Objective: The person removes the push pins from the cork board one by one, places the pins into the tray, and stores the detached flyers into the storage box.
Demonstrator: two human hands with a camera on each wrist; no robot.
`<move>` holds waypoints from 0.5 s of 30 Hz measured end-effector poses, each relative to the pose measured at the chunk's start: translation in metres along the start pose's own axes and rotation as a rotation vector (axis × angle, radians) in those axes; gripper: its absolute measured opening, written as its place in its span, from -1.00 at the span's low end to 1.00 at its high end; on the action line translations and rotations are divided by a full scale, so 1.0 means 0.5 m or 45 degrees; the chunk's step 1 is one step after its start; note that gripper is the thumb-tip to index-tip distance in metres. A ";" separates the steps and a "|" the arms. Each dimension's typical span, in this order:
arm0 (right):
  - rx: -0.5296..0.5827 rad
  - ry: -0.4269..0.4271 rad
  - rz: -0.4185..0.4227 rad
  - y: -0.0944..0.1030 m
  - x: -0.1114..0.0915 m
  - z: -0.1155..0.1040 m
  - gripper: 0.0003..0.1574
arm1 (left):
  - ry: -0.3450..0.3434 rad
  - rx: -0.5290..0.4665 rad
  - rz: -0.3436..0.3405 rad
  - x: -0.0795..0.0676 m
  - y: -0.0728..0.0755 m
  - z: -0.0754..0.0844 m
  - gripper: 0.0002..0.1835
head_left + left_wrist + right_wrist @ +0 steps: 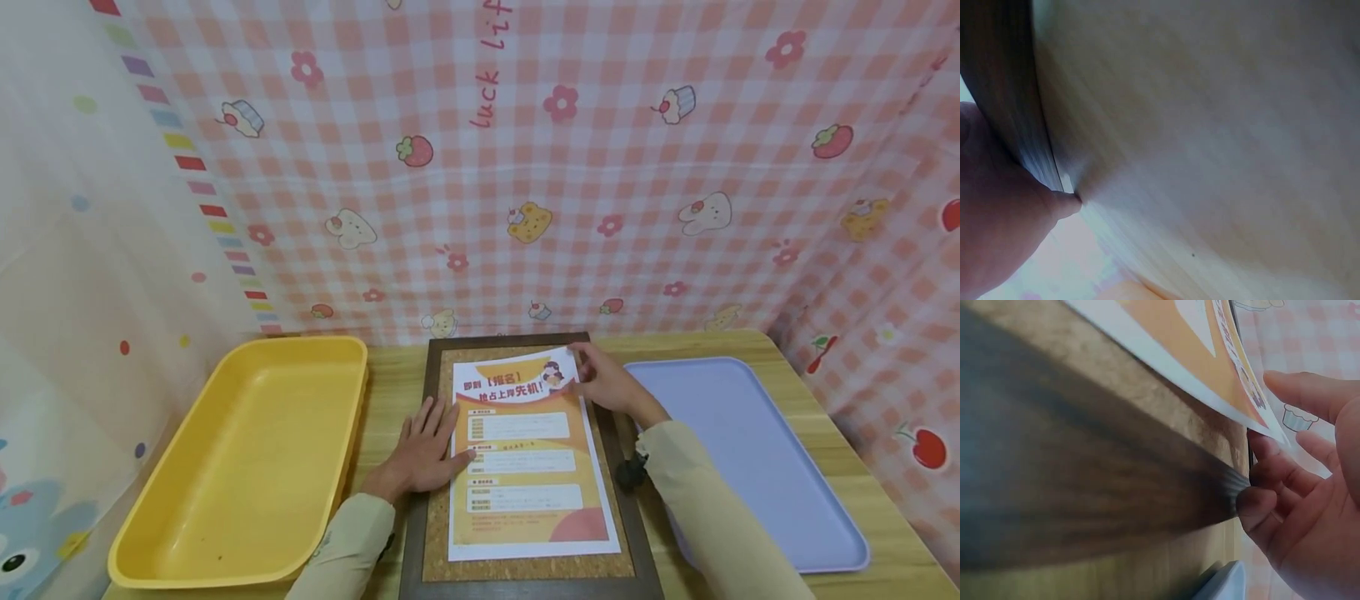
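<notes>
A printed orange-and-white poster (525, 467) lies on a corkboard (555, 568) with a dark wooden frame (416, 554). My left hand (423, 454) rests on the board's left side, fingers spread, with the thumb reaching onto the sheet's left edge. In the left wrist view, part of that hand (1004, 206) shows beside the frame (1010, 81). At the poster's top right corner, my right hand (607, 379) holds the slightly raised paper. From the right wrist, the corner of the poster (1210, 381) sits between thumb and bent fingers, with other fingertips (1255, 501) against the frame.
A deep yellow tray (240, 467) stands left of the board. To the right lies a shallow lavender tray (750, 467), partly behind my right forearm. The wooden table (847, 450) meets a pink checked curtain (480, 183) at the back.
</notes>
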State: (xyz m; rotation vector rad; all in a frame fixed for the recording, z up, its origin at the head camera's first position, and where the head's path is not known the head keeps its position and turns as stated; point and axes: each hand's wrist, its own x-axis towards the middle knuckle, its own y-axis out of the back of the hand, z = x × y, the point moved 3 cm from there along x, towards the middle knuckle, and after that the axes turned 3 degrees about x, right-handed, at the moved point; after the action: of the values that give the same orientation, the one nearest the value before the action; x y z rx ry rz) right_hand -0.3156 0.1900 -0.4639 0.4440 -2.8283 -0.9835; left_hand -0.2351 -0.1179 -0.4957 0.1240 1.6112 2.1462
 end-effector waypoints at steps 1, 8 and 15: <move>0.007 0.021 -0.011 0.000 -0.004 0.001 -0.15 | 0.002 0.004 -0.005 0.001 0.000 -0.001 -0.13; 0.100 0.069 -0.092 -0.003 -0.031 -0.001 -0.16 | -0.019 -0.042 0.018 -0.003 0.005 0.002 -0.13; 0.289 -0.027 -0.237 -0.020 -0.057 -0.003 -0.32 | -0.026 -0.070 0.037 -0.008 0.009 0.009 -0.15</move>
State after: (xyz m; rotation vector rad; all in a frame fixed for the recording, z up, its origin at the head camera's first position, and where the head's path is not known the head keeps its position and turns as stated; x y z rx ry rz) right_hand -0.2859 0.1902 -0.4693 0.7368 -2.9731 -0.6978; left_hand -0.2316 -0.1164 -0.4892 0.1522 1.5463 2.2022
